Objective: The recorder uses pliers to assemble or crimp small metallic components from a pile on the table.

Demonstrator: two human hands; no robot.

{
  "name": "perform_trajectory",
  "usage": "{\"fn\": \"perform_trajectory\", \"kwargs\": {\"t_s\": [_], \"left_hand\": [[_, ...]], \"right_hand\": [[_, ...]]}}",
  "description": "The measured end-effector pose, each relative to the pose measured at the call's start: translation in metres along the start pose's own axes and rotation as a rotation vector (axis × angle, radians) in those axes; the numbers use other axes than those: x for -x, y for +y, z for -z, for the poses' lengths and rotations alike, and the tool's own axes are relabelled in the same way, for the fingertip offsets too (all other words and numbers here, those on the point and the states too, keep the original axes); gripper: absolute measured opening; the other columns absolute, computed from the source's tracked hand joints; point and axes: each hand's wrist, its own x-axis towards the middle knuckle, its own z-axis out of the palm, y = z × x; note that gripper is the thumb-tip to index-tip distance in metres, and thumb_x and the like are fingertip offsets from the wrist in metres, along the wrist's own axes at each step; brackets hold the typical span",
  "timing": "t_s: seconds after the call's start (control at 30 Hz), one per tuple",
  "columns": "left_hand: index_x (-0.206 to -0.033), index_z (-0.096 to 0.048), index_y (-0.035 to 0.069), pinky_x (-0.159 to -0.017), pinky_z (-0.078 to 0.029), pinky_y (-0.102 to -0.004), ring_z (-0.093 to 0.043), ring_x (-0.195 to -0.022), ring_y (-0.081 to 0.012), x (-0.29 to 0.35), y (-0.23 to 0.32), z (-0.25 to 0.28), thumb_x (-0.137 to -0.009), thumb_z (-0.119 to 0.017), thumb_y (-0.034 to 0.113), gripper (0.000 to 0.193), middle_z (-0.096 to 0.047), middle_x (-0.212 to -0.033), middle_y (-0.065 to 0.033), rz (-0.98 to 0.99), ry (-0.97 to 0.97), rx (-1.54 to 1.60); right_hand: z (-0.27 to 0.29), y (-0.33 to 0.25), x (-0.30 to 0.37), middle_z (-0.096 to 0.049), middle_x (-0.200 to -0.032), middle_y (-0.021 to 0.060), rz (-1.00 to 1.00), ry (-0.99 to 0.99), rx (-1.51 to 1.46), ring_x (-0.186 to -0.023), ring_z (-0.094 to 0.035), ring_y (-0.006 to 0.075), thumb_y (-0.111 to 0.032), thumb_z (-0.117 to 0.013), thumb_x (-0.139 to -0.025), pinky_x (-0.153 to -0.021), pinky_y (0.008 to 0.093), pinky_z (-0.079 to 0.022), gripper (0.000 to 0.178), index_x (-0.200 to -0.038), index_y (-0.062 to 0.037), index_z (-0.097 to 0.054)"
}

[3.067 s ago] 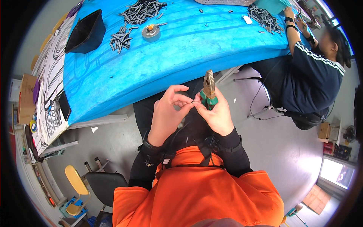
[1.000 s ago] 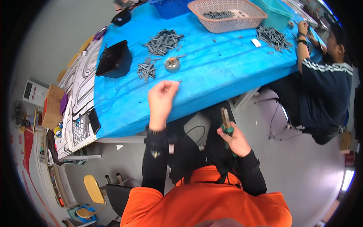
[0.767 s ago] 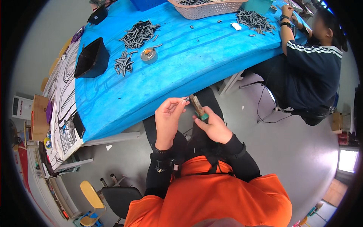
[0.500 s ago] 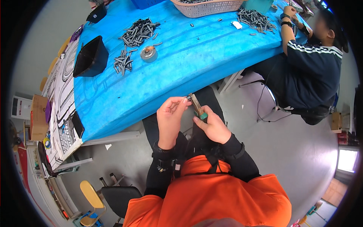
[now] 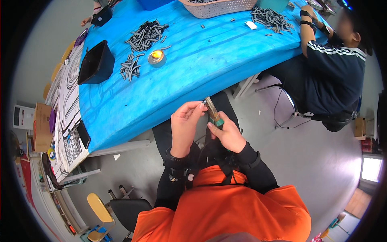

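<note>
Above my lap, my left hand [image 5: 186,123] pinches a small dark piece [image 5: 204,102] between thumb and fingertips. My right hand [image 5: 229,132] is closed round the green handle of a tool [image 5: 211,105] whose narrow brownish head looks ridged or bristly. That head stands beside the dark piece; whether they touch I cannot tell. On the blue-covered table [image 5: 169,92] ahead of both hands lies a heap of short grey-black tube-like pieces [image 5: 146,36]. A smaller heap [image 5: 130,68] is just nearer. Beside them sits a round metal tin [image 5: 157,59] with a yellow glow on top.
A black bin [image 5: 96,62] stands at the table's left, with a smaller black bin [image 5: 102,17] behind. A pink basket [image 5: 219,9] and another heap [image 5: 272,20] are at the far side. A co-worker [image 5: 334,72] sits at the right. A yellow chair [image 5: 98,207] stands behind left.
The tool in my right hand has turned a little more upright, and both hands shifted slightly. The tin's glow is brighter and yellower. Another person's hand now shows by the far black bin.
</note>
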Motion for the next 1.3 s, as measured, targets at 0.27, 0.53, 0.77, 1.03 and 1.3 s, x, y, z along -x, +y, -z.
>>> {"fn": "perform_trajectory", "kwargs": {"t_s": [0.27,0.53,0.77,1.03,1.3], "left_hand": [[-0.100,-0.062,-0.004,-0.076,-0.050,-0.0254,-0.063,-0.082,-0.0148,-0.087,0.008,-0.036,-0.091,-0.061,0.011,0.017,-0.066,-0.092,-0.0111,-0.039,-0.008,0.371],[-0.113,-0.058,-0.001,-0.076,-0.047,-0.0256,-0.059,-0.086,-0.0136,-0.147,0.059,-0.114,-0.090,-0.063,0.017,0.031,-0.064,-0.098,-0.0060,-0.057,-0.365,0.243],[-0.101,-0.068,0.006,-0.074,-0.050,-0.0265,-0.062,-0.083,-0.0108,-0.045,0.028,-0.005,-0.084,-0.070,0.023,0.023,-0.069,-0.091,-0.0036,-0.034,-0.614,-0.512],[-0.090,-0.061,0.002,-0.068,-0.051,-0.0364,-0.066,-0.074,-0.0258,-0.113,0.070,0.167,-0.068,-0.081,0.016,0.032,-0.065,-0.075,-0.0097,-0.177,0.544,-1.191],[-0.087,-0.068,0.002,-0.069,-0.051,-0.0334,-0.066,-0.073,-0.0218,-0.142,0.063,0.178,-0.071,-0.072,0.012,0.018,-0.067,-0.073,-0.0082,-0.110,0.408,-1.280]], "right_hand": [[0.020,0.039,0.011,-0.065,-0.098,0.0082,0.085,0.113,-0.130,-0.091,-0.060,0.0142,-0.018,-0.060,-0.092,-0.082,0.0282,-0.045,0.026,-0.110,-0.0002,-0.052],[0.049,0.049,0.026,-0.066,-0.100,0.0076,0.069,0.169,-0.292,-0.097,-0.059,0.0160,-0.013,-0.057,-0.093,-0.088,0.0294,-0.044,0.021,-0.109,0.0012,-0.052],[0.066,0.046,0.032,-0.063,-0.090,0.0047,0.047,0.235,-0.153,-0.079,-0.054,0.0108,-0.012,-0.056,-0.093,-0.071,0.0255,-0.043,0.018,-0.107,-0.0024,-0.052],[0.050,0.057,0.013,-0.063,-0.096,0.0080,0.030,0.114,-0.196,-0.095,-0.060,0.0166,-0.008,-0.056,-0.092,-0.084,0.0286,-0.043,0.016,-0.106,-0.0017,-0.050],[0.037,0.051,0.017,-0.065,-0.094,0.0082,0.018,0.107,-0.106,-0.092,-0.060,0.0153,-0.009,-0.058,-0.092,-0.086,0.0286,-0.043,0.017,-0.105,-0.0003,-0.051]]}}
